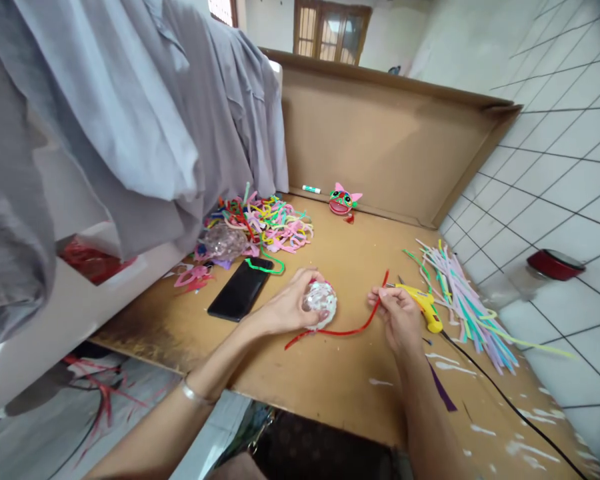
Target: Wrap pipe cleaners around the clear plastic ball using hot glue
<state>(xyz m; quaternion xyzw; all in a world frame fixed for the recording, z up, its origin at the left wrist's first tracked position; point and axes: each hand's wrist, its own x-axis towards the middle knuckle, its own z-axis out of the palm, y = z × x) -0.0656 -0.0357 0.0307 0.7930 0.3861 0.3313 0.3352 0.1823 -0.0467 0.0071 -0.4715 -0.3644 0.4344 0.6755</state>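
My left hand [300,303] is closed round a small clear, rounded plastic piece [321,301] with a whitish rim, held just above the table. Between the thumb and fingers of my right hand [395,308] is a red pipe cleaner [353,332]. It curves down and leftward, its far end passing below the clear piece. Just right of my right hand lies a yellow hot glue gun [423,303] with a black cord. A black phone [241,290] rests left of my left hand, with a bent green pipe cleaner [280,268] over its upper corner.
A tangled heap of coloured pipe cleaners [285,227] lies at the back left, beside draped grey cloth [240,113]. Straight pipe cleaners [470,307] are bunched at right near the tiled wall [555,200]. A pink-eared animal-face craft [341,200] and a marker [311,189] sit by the cardboard panel [370,133].
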